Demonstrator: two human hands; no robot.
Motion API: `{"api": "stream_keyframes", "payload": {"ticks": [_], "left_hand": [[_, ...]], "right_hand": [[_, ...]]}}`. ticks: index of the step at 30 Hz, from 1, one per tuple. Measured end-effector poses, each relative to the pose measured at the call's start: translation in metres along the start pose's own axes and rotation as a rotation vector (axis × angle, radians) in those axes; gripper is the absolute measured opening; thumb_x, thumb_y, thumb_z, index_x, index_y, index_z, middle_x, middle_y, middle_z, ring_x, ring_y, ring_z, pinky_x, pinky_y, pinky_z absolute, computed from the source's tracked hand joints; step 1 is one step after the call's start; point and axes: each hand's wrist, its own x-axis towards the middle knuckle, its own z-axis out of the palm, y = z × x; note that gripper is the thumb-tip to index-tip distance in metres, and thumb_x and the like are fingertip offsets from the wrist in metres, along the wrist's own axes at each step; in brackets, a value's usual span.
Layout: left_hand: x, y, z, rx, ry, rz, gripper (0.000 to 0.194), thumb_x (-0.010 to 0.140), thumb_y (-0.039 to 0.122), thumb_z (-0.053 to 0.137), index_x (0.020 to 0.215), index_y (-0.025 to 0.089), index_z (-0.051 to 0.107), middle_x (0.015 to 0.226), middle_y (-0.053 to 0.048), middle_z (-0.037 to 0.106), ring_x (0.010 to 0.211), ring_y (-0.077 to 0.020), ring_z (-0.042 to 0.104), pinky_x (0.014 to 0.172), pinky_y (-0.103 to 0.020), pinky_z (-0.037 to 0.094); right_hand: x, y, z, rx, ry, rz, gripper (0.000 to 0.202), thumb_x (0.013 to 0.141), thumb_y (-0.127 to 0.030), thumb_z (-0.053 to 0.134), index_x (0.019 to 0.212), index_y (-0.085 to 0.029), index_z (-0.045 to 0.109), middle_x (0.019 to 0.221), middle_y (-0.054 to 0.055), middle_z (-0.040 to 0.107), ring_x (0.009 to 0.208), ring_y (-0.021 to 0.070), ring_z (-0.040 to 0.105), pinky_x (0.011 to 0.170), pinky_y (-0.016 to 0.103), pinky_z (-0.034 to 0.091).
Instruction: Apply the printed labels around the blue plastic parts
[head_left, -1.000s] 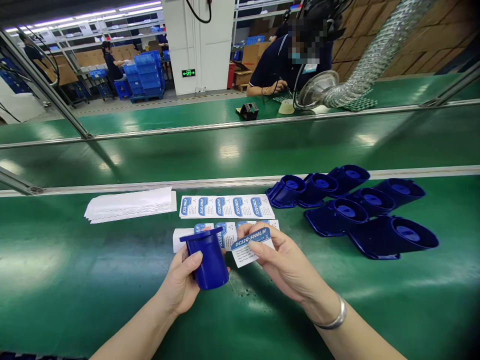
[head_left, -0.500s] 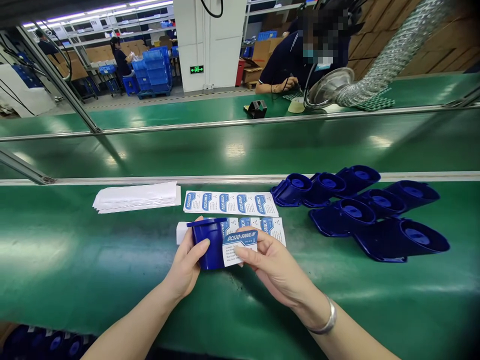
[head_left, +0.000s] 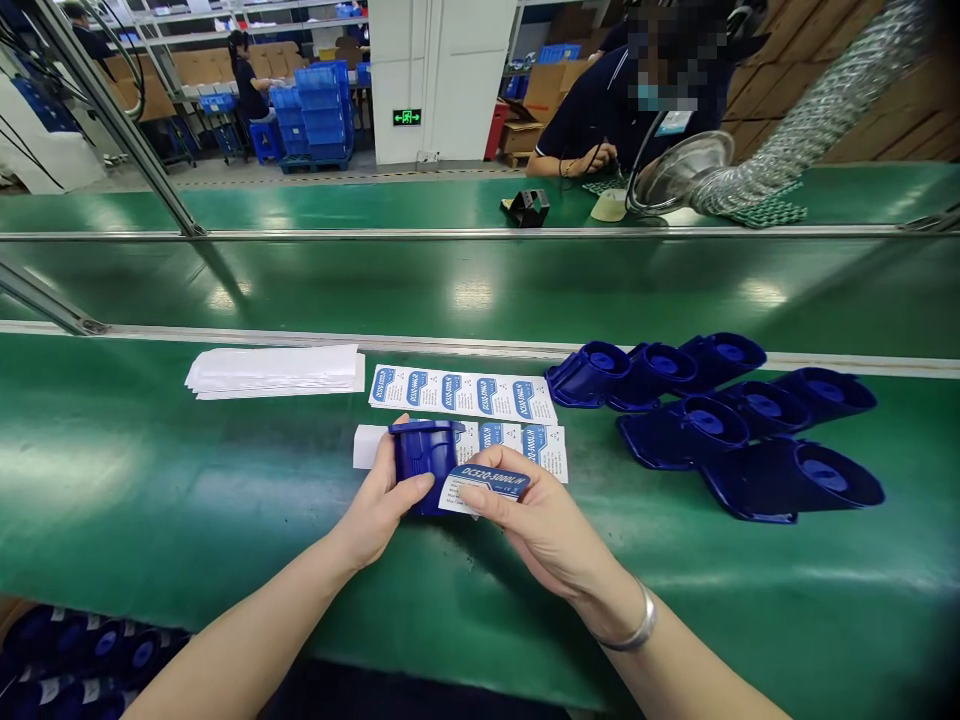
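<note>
My left hand [head_left: 382, 505] is wrapped round a dark blue plastic housing [head_left: 424, 455], its flanged rim at the top and the thumb on its front. Between thumb and fingers, my right hand [head_left: 536, 515] pinches a blue-and-white sticker [head_left: 487, 482] printed "DC52Q-5000L/H". The sticker's left end overlaps the lower right of the housing; whether it touches I cannot tell. Just behind the hands lies a sheet of labels [head_left: 551, 452], partly covered by the housing. Beyond it is a second label sheet [head_left: 465, 393] with several labels on it.
A stack of white paper [head_left: 277, 372] lies at left. Several blue housings [head_left: 705, 420] stand at right on the green table [head_left: 225, 500]. More blue parts [head_left: 97, 645] sit below the near edge. A metal rail [head_left: 465, 235] crosses behind; a co-worker [head_left: 592, 115] sits beyond, beside a duct [head_left: 810, 110].
The housing has turned in my left hand and now shows a ribbed side. My right hand has tilted the sticker flatter against its lower right. The camera view has shifted slightly.
</note>
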Motion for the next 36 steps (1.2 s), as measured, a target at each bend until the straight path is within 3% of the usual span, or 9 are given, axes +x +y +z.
{"api": "stream_keyframes", "payload": {"ticks": [14, 36], "left_hand": [[0.0026, 0.0042, -0.0004, 0.061, -0.07, 0.02, 0.082, 0.091, 0.031, 0.07, 0.159, 0.037, 0.024, 0.163, -0.002, 0.036, 0.15, -0.0309, 0.031, 0.123, -0.044, 0.027], [-0.0008, 0.0077, 0.0019, 0.026, -0.029, -0.064, 0.08, 0.093, 0.036, 0.068, 0.159, 0.037, 0.023, 0.162, -0.002, 0.038, 0.15, -0.0313, 0.032, 0.123, -0.045, 0.028]], "right_hand": [[0.0021, -0.0001, -0.0018, 0.013, -0.008, 0.055, 0.037, 0.074, -0.034, 0.095, 0.086, -0.018, 0.064, 0.079, -0.002, 0.06, 0.073, 0.0124, 0.053, 0.072, 0.024, 0.045], [0.0038, 0.0001, -0.0025, 0.016, 0.01, 0.096, 0.037, 0.072, -0.036, 0.095, 0.087, -0.019, 0.066, 0.084, -0.001, 0.062, 0.078, 0.0148, 0.055, 0.077, 0.027, 0.047]]}}
